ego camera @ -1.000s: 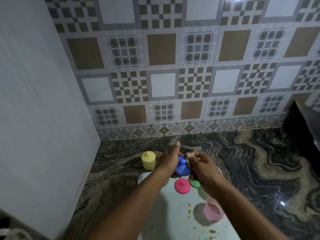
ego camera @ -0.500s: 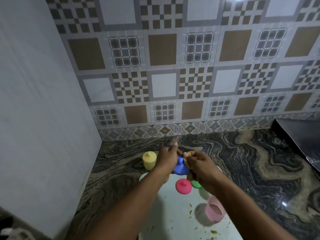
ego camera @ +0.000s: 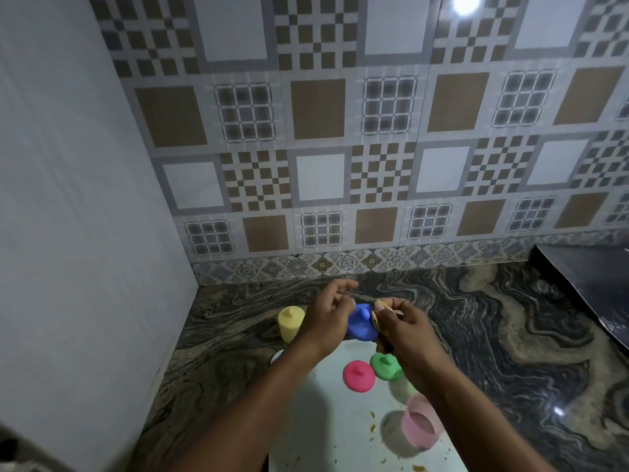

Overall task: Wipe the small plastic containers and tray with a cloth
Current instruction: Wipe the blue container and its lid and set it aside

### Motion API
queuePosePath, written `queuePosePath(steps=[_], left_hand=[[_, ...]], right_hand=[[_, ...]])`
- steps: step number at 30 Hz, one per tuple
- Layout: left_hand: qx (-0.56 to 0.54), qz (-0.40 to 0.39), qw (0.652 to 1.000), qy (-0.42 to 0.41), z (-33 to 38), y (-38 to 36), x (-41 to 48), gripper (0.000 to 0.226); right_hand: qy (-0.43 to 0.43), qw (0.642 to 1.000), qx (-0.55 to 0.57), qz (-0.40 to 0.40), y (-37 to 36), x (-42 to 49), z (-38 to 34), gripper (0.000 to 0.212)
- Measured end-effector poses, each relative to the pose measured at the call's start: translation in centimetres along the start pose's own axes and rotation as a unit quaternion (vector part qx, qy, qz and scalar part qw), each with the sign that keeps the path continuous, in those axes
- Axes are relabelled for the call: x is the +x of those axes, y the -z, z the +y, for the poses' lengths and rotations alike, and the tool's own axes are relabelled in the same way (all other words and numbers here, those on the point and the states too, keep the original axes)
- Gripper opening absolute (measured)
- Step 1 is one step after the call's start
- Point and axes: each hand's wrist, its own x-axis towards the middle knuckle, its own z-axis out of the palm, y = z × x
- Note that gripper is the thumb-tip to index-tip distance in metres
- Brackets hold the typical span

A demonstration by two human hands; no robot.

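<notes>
Left grip point(ego camera: 323, 323) holds blue container point(ego camera: 361, 324) mid-frame, above white tray point(ego camera: 326, 434). Right grip point(ego camera: 406, 330) pinches tan cloth point(ego camera: 377, 317) against it. Wiping step, likely early. Next: turn container, rub remaining sides.

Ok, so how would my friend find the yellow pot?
Find the corner where the plain wall meets the patterned tiles. On the dark swirly counter there, beside the left hand, stands the yellow container. It is the only yellow piece, upright with a knob on top.
</notes>
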Motion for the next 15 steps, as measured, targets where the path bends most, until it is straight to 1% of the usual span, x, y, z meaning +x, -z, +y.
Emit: queuePosePath(steps=[2, 3, 4, 6, 10, 13, 15], left_hand=[[0.037, -0.115, 0.99, -0.066, 0.4, 1.1, -0.6, 0.038], [0.067, -0.144, 0.983, -0.09, 0.3, 1.5, -0.8, 0.04], [0.09, -0.148, 0.979, -0.106, 0.0, 1.7, -0.9, 0.039], [0.099, -0.125, 0.982, -0.103, -0.6, 2.0, -0.9, 0.029], [0.086, -0.069, 0.989, -0.097, -2.5, 1.7, -1.3, 0.016], [0.06, 0.035, 0.994, -0.081, -4.3, 1.9, -1.2, 0.014], [0.079, 0.101, 0.989, -0.074, -5.7, 2.8, -0.6, 0.012]], right_hand=[[-0.019, 1.0, 0.0, -0.005, 0.5, 0.3, 0.2, 0.022], [-0.036, 0.999, 0.001, -0.01, 0.6, 0.5, 0.4, 0.023], [-0.055, 0.998, 0.002, -0.016, 0.6, 0.6, 0.6, 0.024], [-0.096, 0.995, 0.018, -0.024, 0.4, 0.7, 0.9, 0.025], [-0.178, 0.98, 0.089, -0.019, -0.5, 0.9, 2.0, 0.027], [-0.225, 0.963, 0.14, 0.042, 0.2, 1.7, 3.0, 0.032], [-0.25, 0.947, 0.183, 0.082, 1.3, 2.3, 3.6, 0.029]])
